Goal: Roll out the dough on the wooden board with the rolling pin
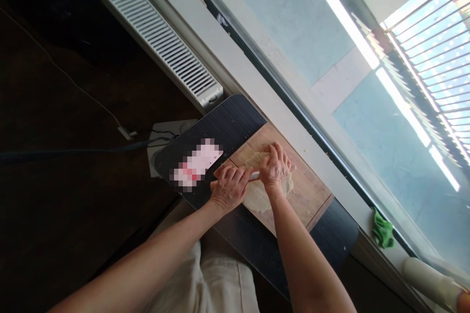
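A flattened, pale sheet of dough (259, 198) with an uneven edge lies on a wooden board (308, 186). Across the dough runs a slim rolling pin (254, 175), mostly hidden under my hands. My left hand (230, 185) is closed over its left part, near the board's left edge. Further right, my right hand (275, 164) wraps round the other part, above the dough. Only a short stretch between the hands and a bit of the ends show.
The board rests on a narrow dark table (238, 112) against the window sill (293, 139). A pixelated pink-and-white object (196, 164) lies left of the board. Beyond are a white radiator (157, 34), a green cloth (382, 229) on the sill and cables (125, 132) on the floor.
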### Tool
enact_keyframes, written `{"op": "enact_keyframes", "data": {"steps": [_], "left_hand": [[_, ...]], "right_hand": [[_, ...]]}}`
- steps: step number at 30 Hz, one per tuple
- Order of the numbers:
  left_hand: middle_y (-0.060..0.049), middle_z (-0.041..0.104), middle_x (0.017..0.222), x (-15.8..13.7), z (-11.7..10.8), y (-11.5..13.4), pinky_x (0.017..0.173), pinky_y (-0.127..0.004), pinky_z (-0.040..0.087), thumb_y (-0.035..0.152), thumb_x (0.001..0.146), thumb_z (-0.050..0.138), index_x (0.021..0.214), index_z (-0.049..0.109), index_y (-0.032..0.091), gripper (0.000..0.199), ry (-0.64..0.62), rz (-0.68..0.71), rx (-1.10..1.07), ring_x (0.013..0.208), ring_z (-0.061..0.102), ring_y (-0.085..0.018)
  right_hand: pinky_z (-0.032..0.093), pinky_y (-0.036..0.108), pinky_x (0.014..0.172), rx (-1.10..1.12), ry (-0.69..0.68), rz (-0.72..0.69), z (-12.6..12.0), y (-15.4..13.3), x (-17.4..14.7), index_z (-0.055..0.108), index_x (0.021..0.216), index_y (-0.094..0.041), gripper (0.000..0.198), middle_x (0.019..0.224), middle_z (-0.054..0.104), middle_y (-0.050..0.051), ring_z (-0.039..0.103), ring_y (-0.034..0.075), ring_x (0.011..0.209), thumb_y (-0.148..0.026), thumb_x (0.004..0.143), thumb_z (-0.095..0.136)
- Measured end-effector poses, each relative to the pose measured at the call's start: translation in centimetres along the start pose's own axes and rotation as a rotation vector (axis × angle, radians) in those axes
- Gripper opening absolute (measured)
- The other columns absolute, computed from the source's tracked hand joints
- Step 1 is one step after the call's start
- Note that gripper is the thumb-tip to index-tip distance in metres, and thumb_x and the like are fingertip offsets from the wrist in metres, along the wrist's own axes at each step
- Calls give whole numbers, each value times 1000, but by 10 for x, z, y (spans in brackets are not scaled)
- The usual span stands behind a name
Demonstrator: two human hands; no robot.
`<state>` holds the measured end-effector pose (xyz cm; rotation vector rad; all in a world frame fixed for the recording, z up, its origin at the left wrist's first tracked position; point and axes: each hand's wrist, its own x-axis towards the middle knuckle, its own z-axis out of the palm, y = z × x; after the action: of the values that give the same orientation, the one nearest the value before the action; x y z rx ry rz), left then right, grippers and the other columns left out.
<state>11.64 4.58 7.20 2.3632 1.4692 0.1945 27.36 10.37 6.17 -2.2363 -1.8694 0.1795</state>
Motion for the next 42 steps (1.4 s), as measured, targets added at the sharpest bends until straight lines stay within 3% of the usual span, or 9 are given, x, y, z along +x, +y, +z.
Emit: {"op": "enact_keyframes", "data": {"steps": [8, 16, 25, 33, 39, 42], "left_hand": [[-11, 56, 119, 21, -5, -16, 103, -48, 33, 43, 90, 46, 135, 47, 19, 51, 23, -68, -13, 109, 49, -27], [-10, 55, 127, 5, 3, 1, 107, -48, 31, 35, 90, 47, 137, 45, 20, 50, 53, -67, -3, 110, 50, -26], [-14, 52, 134, 26, -1, -12, 109, -52, 27, 48, 88, 48, 135, 48, 18, 56, 104, -137, -11, 122, 44, -30], [-14, 52, 135, 21, 2, -8, 111, -50, 26, 48, 88, 49, 138, 44, 14, 60, 82, -28, -4, 125, 43, -29], [-13, 54, 134, 32, -2, -13, 109, -51, 26, 51, 87, 49, 137, 46, 16, 61, 87, -127, -34, 122, 45, -29], [-13, 52, 136, 31, -2, -9, 110, -52, 26, 51, 87, 48, 137, 46, 16, 61, 94, -152, -38, 123, 44, -30]], "right_hand": [[37, 42, 102, 16, -19, -1, 15, -20, 46, 57, 115, -20, 33, 142, 45, 7, 42, 24, 126, -22, 84, 47], [35, 40, 104, 47, 44, -20, 0, 0, 3, 60, 110, -23, 30, 135, 52, 4, 47, 21, 122, -20, 85, 43], [39, 40, 99, 51, 25, -89, 17, -19, 50, 59, 111, -19, 30, 135, 52, 8, 47, 24, 121, -19, 84, 45], [35, 40, 107, 48, -24, -292, 1, 14, -1, 55, 124, -19, 39, 140, 49, 6, 43, 23, 127, -24, 87, 44], [36, 38, 106, 42, -92, -368, 7, -2, 38, 55, 124, -20, 40, 140, 49, 5, 42, 23, 126, -24, 84, 49], [35, 38, 105, 29, -100, -356, 5, -6, 42, 55, 123, -20, 41, 141, 48, 5, 42, 23, 126, -24, 84, 49]]}}
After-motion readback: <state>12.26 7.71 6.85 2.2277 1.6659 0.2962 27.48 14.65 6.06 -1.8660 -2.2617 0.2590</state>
